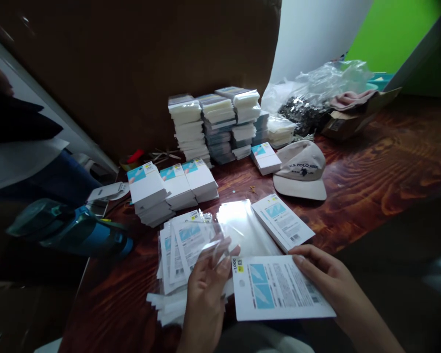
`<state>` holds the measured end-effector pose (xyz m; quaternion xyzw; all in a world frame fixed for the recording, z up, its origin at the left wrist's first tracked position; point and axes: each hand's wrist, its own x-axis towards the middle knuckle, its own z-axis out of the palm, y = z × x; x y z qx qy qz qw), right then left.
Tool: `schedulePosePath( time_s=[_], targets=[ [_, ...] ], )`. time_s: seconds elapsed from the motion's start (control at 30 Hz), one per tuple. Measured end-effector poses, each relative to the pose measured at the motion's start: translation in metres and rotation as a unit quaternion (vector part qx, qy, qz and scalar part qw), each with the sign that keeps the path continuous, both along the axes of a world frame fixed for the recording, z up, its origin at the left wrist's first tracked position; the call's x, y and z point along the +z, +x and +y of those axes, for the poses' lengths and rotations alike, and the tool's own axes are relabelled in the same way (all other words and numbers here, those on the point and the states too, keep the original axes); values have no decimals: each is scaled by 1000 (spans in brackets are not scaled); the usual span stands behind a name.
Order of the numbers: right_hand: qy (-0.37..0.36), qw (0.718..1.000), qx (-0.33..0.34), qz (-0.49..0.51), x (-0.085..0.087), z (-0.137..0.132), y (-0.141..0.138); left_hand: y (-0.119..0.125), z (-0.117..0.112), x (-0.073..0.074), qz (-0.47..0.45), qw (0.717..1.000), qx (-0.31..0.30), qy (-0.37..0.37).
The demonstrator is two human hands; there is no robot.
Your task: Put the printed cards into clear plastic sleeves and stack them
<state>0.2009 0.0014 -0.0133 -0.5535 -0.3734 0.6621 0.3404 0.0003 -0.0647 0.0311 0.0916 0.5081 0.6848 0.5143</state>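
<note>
My right hand pinches a white printed card with a blue picture panel by its right edge, thumb on top. The card is tilted toward me above the table's near edge. My left hand is closed on a clear plastic sleeve, which is partly see-through and hard to outline. The card's left edge is close to the left fingers. Beneath the left hand lies a loose pile of cards in sleeves. Between the hands and beyond them rests a stack of clear sleeves. Right of it is a stack of similar cards.
White card stacks stand at left, with tall packed stacks behind. A beige cap sits beside a small card stack. A blue bottle is at the left edge. A cardboard box lies back right. A person is at far left.
</note>
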Motion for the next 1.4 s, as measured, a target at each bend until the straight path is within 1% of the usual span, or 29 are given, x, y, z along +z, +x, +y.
schedulePosePath(
  time_s=[0.1, 0.2, 0.27, 0.33, 0.43, 0.53, 0.63, 0.73, 0.8, 0.9, 0.93, 0.97, 1.0, 1.07, 1.13, 1.2, 1.23, 1.3, 1.33, 1.4],
  targets=[
    [-3, 1000, -11, -23, 3, 5, -6, -3, 0, 0, -36, 999, -2, -8],
    [13, 998, -37, -39, 8, 8, -15, -4, 0, -3, -35, 999, 4, -7],
    [24, 997, -66, -37, 11, 8, -23, -2, 0, -7, -23, 1000, 4, 0],
    [34, 994, -103, -31, 13, 8, -31, 1, 0, -11, 11, 1000, -1, -3],
    [56, 985, -159, -39, 11, 4, -41, 4, 0, -15, 92, 996, -1, -11],
    [70, 979, -187, -49, 7, 0, -44, 5, -1, -17, 152, 988, 4, -12],
    [75, 975, -207, -30, 6, -2, -45, 7, -4, -21, 213, 977, -13, 8],
    [76, 970, -231, -6, 9, -4, -48, 11, -8, -27, 268, 961, -43, 54],
    [71, 968, -241, 4, 10, -6, -50, 14, -10, -32, 328, 941, -44, 73],
    [66, 965, -254, 17, 11, -9, -53, 19, -13, -41, 450, 888, 12, 88],
    [64, 964, -257, 22, 11, -10, -53, 22, -13, -43, 473, 875, 31, 96],
    [63, 963, -260, 26, 12, -10, -52, 25, -13, -43, 477, 871, 49, 106],
    [63, 962, -263, 29, 13, -11, -52, 29, -13, -43, 462, 877, 65, 117],
    [63, 960, -268, 41, 16, -12, -51, 34, -12, -37, 381, 909, 102, 137],
    [59, 959, -269, 65, 19, -13, -50, 33, -11, -26, 248, 950, 132, 136],
    [53, 960, -261, 86, 21, -14, -49, 25, -8, -11, 95, 980, 133, 110],
    [51, 962, -252, 88, 22, -15, -48, 18, -6, -3, 23, 988, 124, 92],
    [56, 969, -229, 70, 21, -16, -46, 2, 1, 10, -84, 990, 106, 50],
    [61, 973, -218, 51, 21, -17, -45, -4, 5, 15, -112, 988, 99, 29],
    [77, 976, -204, 7, 19, -18, -44, -13, 12, 19, -119, 989, 86, 1]
  ],
)
